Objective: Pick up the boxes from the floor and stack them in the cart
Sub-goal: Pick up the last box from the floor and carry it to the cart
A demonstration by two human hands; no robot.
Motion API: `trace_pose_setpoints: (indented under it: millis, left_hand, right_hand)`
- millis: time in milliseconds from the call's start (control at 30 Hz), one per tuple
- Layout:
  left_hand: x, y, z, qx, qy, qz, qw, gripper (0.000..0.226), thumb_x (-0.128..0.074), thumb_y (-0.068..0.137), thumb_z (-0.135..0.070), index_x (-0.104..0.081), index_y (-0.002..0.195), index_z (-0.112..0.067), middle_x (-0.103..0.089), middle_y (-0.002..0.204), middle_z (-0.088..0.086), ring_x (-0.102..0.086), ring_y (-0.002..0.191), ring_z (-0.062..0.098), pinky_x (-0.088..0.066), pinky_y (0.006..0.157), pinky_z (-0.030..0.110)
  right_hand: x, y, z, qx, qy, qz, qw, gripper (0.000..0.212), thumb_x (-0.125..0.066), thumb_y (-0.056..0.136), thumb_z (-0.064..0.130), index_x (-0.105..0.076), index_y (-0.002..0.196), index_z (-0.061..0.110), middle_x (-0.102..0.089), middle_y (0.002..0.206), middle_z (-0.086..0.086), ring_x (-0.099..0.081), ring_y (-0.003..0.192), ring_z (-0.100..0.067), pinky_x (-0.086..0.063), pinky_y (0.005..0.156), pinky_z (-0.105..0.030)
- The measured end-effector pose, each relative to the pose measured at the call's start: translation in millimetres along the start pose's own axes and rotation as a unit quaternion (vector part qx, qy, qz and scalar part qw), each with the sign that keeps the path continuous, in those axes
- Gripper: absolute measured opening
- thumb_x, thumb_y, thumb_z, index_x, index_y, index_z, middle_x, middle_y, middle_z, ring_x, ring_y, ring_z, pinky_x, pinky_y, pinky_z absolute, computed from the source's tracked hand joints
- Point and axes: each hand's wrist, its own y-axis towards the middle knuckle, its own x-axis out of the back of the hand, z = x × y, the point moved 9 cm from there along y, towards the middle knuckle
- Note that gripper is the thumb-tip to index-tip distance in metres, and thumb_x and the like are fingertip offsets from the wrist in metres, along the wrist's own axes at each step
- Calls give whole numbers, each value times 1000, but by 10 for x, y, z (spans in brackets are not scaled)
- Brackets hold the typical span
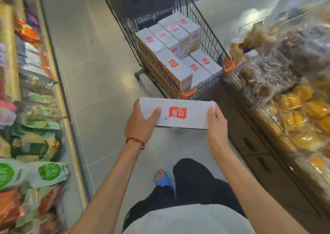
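Observation:
A white box point(189, 115) with a red logo is held flat in mid-air in front of me. My left hand point(141, 125) grips its left end, thumb on top. At the box's right end my right hand point(217, 125) grips it the same way. Just beyond the box stands a black wire cart point(210, 43) with orange corner guards. Several matching white boxes point(171, 37) are stacked inside the cart, some higher at the back and lower at the front.
A shelf of bagged snacks point(32, 109) runs along the left. On the right a counter of wrapped baked goods point(289, 94) stands close to the cart. Grey tiled floor point(92, 73) lies between them. My leg and blue sandal point(163, 179) are below the box.

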Motion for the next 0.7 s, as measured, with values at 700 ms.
trace_pose_setpoints:
  millis: [700]
  left_hand:
    - [-1234, 3228, -2224, -132, 77, 166, 974, 91, -71, 81, -60, -25, 154, -30, -50, 147, -3, -52, 130, 24, -45, 108, 47]
  right_hand:
    - [-290, 2574, 1049, -32, 74, -205, 976, 42, -37, 109, 47, -54, 145, 32, -69, 119, 16, -62, 103, 8, -48, 83, -18]
